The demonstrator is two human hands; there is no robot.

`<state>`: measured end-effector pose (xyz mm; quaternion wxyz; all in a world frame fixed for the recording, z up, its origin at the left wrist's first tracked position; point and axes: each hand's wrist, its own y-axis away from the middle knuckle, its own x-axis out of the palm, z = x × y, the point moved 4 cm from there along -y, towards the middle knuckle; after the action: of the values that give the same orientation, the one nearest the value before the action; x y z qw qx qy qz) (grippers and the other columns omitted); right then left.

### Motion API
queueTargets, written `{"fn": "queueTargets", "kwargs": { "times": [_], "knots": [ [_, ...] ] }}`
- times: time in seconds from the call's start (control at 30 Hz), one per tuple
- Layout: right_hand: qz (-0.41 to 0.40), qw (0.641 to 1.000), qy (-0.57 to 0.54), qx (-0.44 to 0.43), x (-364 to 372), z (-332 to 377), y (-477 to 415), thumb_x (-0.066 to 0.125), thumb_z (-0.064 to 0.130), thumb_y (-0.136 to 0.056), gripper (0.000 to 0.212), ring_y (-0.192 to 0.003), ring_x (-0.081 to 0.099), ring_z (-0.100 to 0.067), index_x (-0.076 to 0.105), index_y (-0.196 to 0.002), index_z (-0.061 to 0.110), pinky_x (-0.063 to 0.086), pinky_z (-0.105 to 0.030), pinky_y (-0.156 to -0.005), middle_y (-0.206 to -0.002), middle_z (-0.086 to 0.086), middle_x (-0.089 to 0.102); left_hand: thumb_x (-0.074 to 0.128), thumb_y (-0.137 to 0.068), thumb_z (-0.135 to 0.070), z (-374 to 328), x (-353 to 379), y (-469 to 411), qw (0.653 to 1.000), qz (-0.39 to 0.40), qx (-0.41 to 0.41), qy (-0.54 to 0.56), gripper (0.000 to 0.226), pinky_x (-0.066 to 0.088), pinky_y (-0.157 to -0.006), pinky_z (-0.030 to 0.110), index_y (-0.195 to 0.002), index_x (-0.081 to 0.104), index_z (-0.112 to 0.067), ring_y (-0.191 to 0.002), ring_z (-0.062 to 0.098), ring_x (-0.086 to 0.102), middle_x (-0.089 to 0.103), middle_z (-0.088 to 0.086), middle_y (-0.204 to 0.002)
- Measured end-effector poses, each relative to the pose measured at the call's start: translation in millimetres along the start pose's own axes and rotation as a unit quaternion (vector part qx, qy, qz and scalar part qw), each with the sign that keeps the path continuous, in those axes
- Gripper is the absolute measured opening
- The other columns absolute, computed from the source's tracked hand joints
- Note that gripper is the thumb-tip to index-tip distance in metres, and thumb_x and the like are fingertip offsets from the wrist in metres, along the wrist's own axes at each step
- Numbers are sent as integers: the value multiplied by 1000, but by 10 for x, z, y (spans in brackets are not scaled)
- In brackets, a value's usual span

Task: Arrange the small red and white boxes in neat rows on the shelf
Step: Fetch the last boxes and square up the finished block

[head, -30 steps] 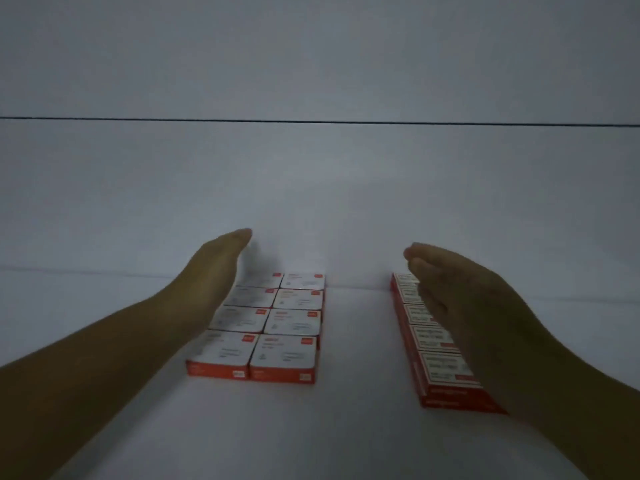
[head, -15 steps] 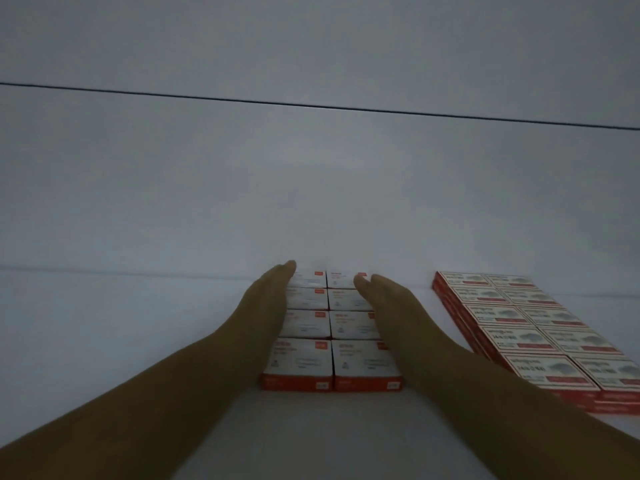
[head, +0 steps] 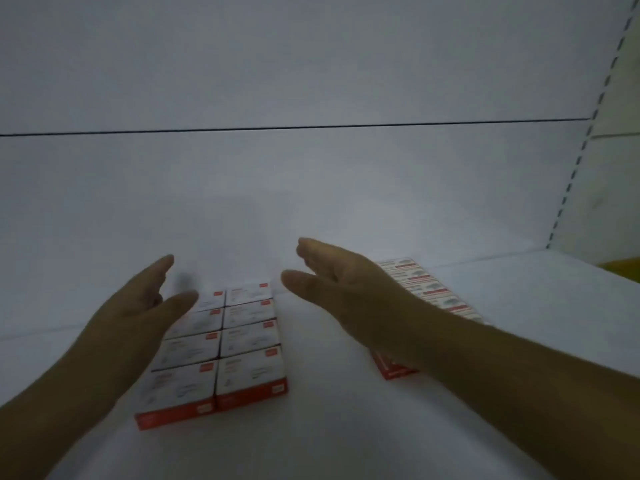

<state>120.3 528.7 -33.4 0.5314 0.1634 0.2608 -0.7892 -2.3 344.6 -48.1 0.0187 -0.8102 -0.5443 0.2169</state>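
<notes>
Eight boxes (head: 235, 344) sit two-by-four on the shelf (head: 346, 427), labels too blurry to read. Left hand (head: 138, 306) and right hand (head: 346, 285) hover spread, empty; more boxes (head: 426, 292) at 3 o'clock.

One head view only, looking forward and slightly down into the white shelf (head: 329, 427), close in; both forearms enter from the lower corners, back wall filling the upper frame.

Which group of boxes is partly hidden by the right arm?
The group on the right, with red striped labels; the right hand and forearm cross over it. The two-column block lies between the hands.
</notes>
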Motion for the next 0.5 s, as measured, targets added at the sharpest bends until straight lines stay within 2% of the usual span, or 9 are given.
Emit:
{"fn": "queueTargets", "kwargs": {
  "times": [0.03, 0.1, 0.17, 0.2, 0.23, 0.3, 0.33, 0.4, 0.5],
  "knots": [
    [0, 998, 55, -19, -255, -33, 106, 44, 79, -61, 95, -135, 30, -6, 24, -142, 34, 29, -37, -111, -151, 14, 29, 66, -74, -33, -43, 75, 22, 999, 37, 7, -19, 66, 30, -101, 35, -134, 39, -38, -123, 12, 41, 41, -8, -142],
    [17, 984, 176, -4, -748, -251, 296, 43, 88, -56, 100, -136, 26, -4, 16, -141, 44, 23, -32, -112, -152, 20, 21, 77, -52, -43, -180, 361, 136, 987, 150, 14, -50, 83, 32, -102, 32, -126, 41, -48, -122, 8, 43, 42, -13, -140],
    [66, 959, 270, 49, -1132, -560, 438, 49, 85, -51, 109, -139, 22, -9, 4, -142, 46, 21, -31, -111, -154, 18, 11, 84, -30, -60, -318, 741, 277, 964, 256, 14, -66, 104, 33, -105, 31, -120, 34, -57, -125, 6, 40, 40, -19, -137],
    [101, 947, 296, 71, -1249, -707, 485, 54, 82, -52, 113, -141, 17, -10, -4, -141, 46, 18, -33, -114, -155, 17, 5, 83, -23, -65, -354, 936, 309, 950, 293, 12, -103, 118, 35, -106, 32, -126, 26, -58, -126, 7, 39, 36, -21, -136],
    [141, 937, 309, 79, -1310, -837, 520, 60, 79, -54, 115, -142, 10, -10, -12, -139, 50, 11, -34, -116, -155, 17, -3, 82, -26, -66, -422, 1125, 343, 930, 326, 6, -170, 128, 36, -106, 33, -134, 14, -55, -125, 6, 39, 32, -21, -139],
    [197, 926, 314, 75, -1313, -1021, 578, 67, 72, -56, 115, -142, -2, -8, -22, -128, 61, -2, -30, -111, -149, 23, -9, 82, -48, -56, -518, 1505, 357, 888, 370, 1, -273, 129, 35, -100, 21, -138, -9, -49, -117, 0, 34, 23, -21, -146],
    [199, 927, 308, 79, -1317, -1097, 578, 69, 70, -57, 118, -142, -2, -10, -23, -130, 57, 0, -28, -110, -151, 21, -6, 80, -56, -52, -544, 1672, 356, 871, 383, 5, -308, 128, 31, -100, 17, -138, -19, -44, -116, -1, 30, 19, -20, -149],
    [198, 925, 309, 99, -1308, -1226, 532, 70, 68, -58, 124, -144, 9, -15, -21, -139, 43, 9, -33, -117, -157, 8, -3, 75, -62, -55, -506, 1900, 331, 845, 384, -5, -373, 132, 21, -108, 22, -135, -33, -33, -128, 6, 32, 17, -9, -154],
    [211, 930, 286, 100, -1261, -1315, 458, 71, 60, -64, 125, -141, 19, -15, -22, -142, 29, 17, -31, -116, -158, 5, 3, 75, -60, -56, -458, 2021, 307, 852, 357, -23, -381, 138, 28, -112, 35, -131, -40, -30, -134, 20, 34, 24, -3, -153]
  ]
}}
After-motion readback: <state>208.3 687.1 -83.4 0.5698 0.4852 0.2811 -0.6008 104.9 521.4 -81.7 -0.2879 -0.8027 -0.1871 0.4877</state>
